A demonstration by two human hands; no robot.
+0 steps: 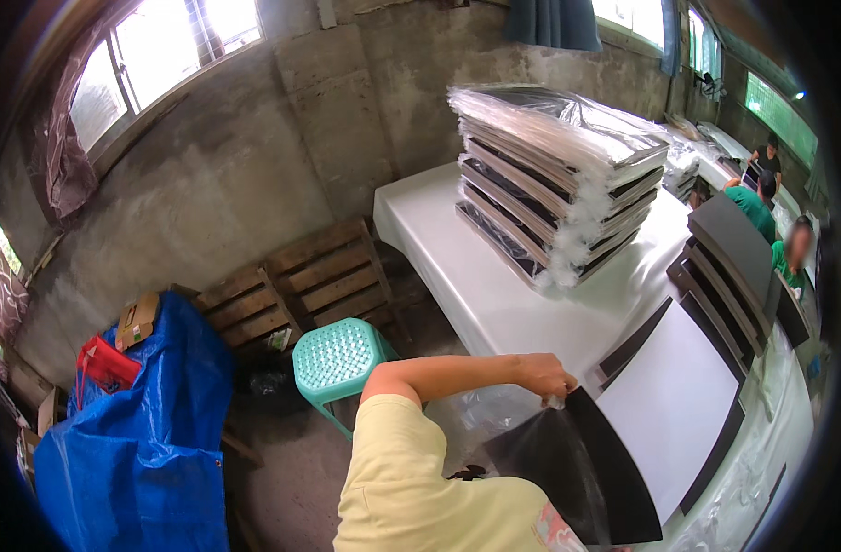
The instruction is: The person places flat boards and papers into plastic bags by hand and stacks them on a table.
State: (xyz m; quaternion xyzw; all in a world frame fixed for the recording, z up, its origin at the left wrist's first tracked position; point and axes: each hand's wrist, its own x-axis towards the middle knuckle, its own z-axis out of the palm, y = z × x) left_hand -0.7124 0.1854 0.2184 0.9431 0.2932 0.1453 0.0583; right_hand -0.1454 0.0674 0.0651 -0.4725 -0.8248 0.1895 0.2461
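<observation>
My left hand is closed in a pinch on the gathered edge of a clear plastic bag, at the upper corner of a black board. The thin, glossy film runs over part of the board, which is tilted in front of my body. My left arm, in a short yellow sleeve, is bent and raised across the lower middle. Just right of the black board lies a white sheet with dark boards beneath it. My right hand is out of sight.
A tall stack of bagged boards stands on the white-covered table. More dark boards are piled at the right, with people beyond. A green stool, wooden pallet and blue tarp are at left.
</observation>
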